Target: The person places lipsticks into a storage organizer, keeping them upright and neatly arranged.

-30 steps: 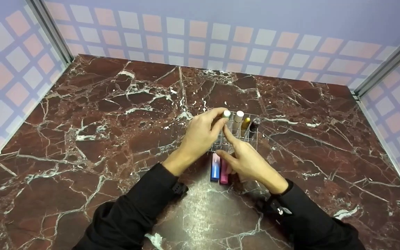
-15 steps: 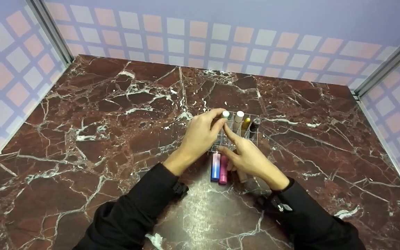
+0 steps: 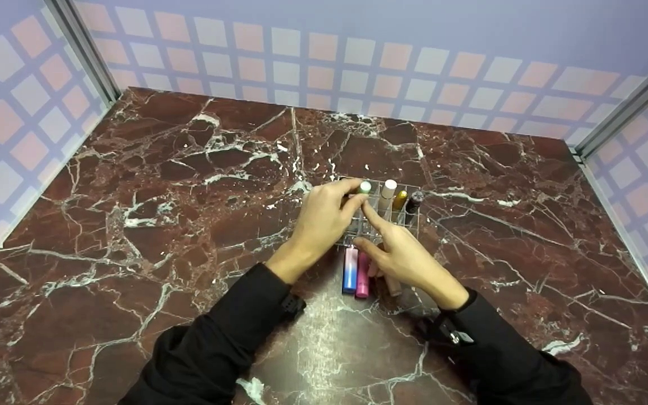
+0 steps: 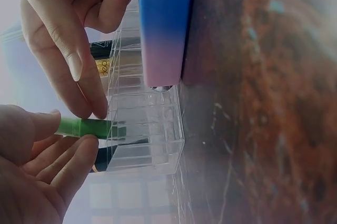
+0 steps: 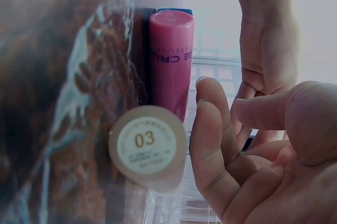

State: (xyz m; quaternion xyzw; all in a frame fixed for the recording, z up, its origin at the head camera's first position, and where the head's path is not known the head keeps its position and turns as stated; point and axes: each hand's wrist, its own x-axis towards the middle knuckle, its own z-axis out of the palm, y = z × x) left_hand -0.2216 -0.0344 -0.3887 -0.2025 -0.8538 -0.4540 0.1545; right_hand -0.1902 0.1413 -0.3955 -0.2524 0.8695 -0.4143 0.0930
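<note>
My left hand (image 3: pixel 324 211) pinches a slim green tube (image 4: pixel 84 128) between thumb and fingers, its lower end inside a compartment of the clear divided organizer (image 4: pixel 176 153). In the head view the tube's pale top (image 3: pixel 365 186) shows above the fingers. My right hand (image 3: pixel 405 256) reaches in from the other side, index finger stretched to the green tube beside the left fingertips. Its other fingers bend loosely around nothing. Below this hand lie a blue-and-pink tube (image 3: pixel 350 273), a magenta lip tube (image 5: pixel 171 50) and a beige tube marked 03 (image 5: pixel 147 145).
In the organizer's back row, right of the green tube, stand a white-capped tube (image 3: pixel 388 192), a gold one (image 3: pixel 399 201) and a black one (image 3: pixel 413 202). Brown marbled tabletop (image 3: pixel 189 214) surrounds them, with patterned panels (image 3: pixel 324 53) behind and at both sides.
The right hand has shifted slightly, uncovering more of the magenta and beige tubes. The green tube's top has moved a touch left; the left hand keeps its place.
</note>
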